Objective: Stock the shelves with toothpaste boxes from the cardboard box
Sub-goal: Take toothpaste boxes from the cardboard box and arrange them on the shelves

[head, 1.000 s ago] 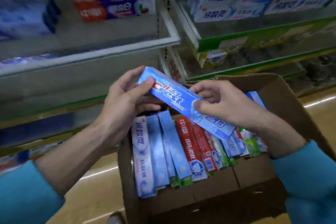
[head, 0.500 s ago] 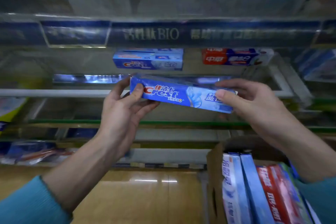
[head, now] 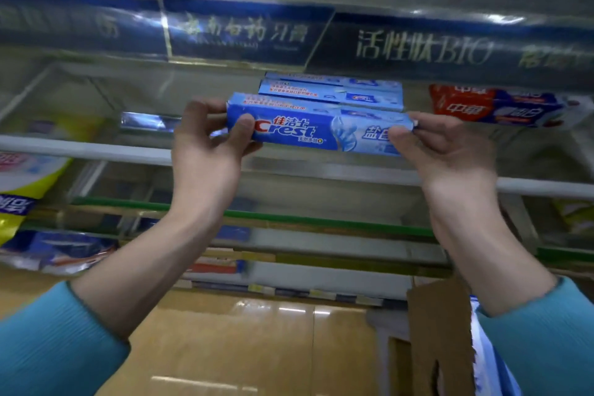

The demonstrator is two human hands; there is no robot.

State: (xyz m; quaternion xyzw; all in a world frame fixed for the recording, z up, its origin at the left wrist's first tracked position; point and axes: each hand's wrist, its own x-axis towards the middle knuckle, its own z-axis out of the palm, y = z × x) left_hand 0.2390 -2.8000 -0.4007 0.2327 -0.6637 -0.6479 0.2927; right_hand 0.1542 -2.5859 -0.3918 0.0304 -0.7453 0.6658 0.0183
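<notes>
A blue Crest toothpaste box (head: 316, 128) is held level in front of the shelf (head: 96, 149), above its white front rail. My left hand (head: 209, 145) grips its left end, thumb on the front face. My right hand (head: 446, 148) pinches its right end. Just behind it, two matching blue boxes (head: 331, 90) lie stacked on the shelf. The cardboard box (head: 437, 331) shows at the bottom right, with a blue-and-white toothpaste box (head: 482, 354) poking out beside my right sleeve.
A red and blue toothpaste box (head: 495, 108) lies on the same shelf to the right. A dark blue label strip (head: 244, 32) runs along the shelf above. Yellow packs (head: 25, 180) sit at the left. Lower shelves and a tan floor (head: 241, 347) lie below.
Both hands have lifted the Crest box out of the cardboard box and carried it up and forward to the shelf, close to the stacked blue boxes. The view has tilted up.
</notes>
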